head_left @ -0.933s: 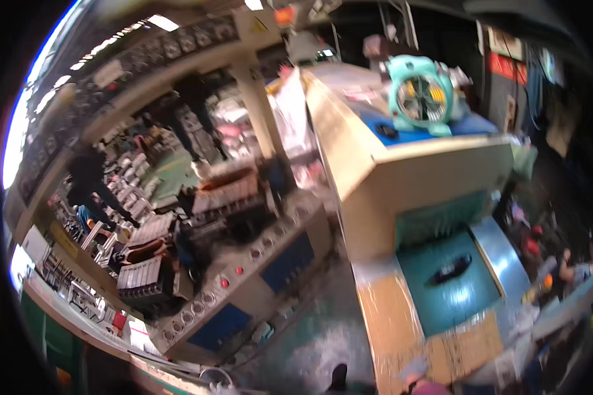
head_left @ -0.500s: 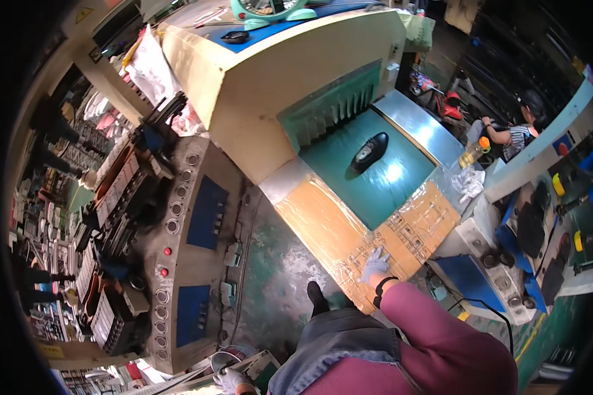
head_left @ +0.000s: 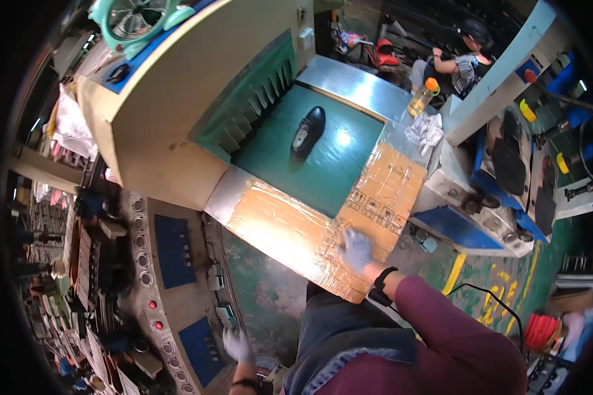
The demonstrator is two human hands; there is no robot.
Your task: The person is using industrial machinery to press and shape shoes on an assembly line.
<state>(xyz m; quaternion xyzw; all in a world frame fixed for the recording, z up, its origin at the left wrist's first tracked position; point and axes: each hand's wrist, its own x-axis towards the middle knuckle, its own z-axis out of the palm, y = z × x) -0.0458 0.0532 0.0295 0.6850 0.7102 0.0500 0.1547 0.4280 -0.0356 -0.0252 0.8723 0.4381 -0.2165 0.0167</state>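
My right hand (head_left: 356, 251), in a pale glove and with a black band at the wrist, rests on the cardboard (head_left: 277, 227) at the near corner of the machine's ledge. Its fingers are stretched out and hold nothing. Low on the left, my gloved left hand (head_left: 238, 344) is held up over the floor beside the beige panel, fingers loosely extended and nothing visible in them. Beyond the cardboard, a black lace-up shoe (head_left: 308, 133) sits on the green belt (head_left: 263, 161), apart from both hands. Behind it, a slit green curtain (head_left: 244, 105) hangs in the machine's opening.
A beige control panel (head_left: 141, 243) with round gauges and red buttons stands left. Right of the belt are a bottle with an orange cap (head_left: 423, 97) and a crumpled white cloth (head_left: 425, 131). Another person (head_left: 464, 62) sits far right. A teal fan (head_left: 135, 23) tops the machine.
My view has swung, shifting the machine leftward in the picture. My left hand has risen from beside a container at the lower edge. The right hand remains on the cardboard; the shoe stays on the belt.
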